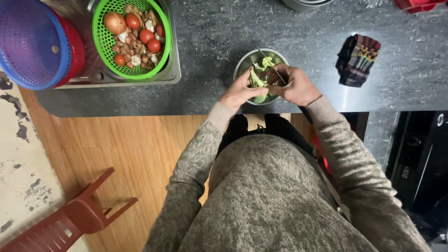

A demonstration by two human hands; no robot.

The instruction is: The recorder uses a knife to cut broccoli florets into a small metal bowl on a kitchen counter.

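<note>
A round steel bowl with pale green vegetable pieces stands on the dark stone counter near its front edge. Over the bowl, my left hand grips a green vegetable piece. My right hand holds a thin knife whose blade slants up toward the bowl's far rim and meets that piece. Both sleeves are grey-brown knit.
A green basket of tomatoes, onion and garlic sits in a steel tray at the back left, beside stacked blue and red baskets. A striped cloth lies at right. A red stool stands on the wooden floor below left.
</note>
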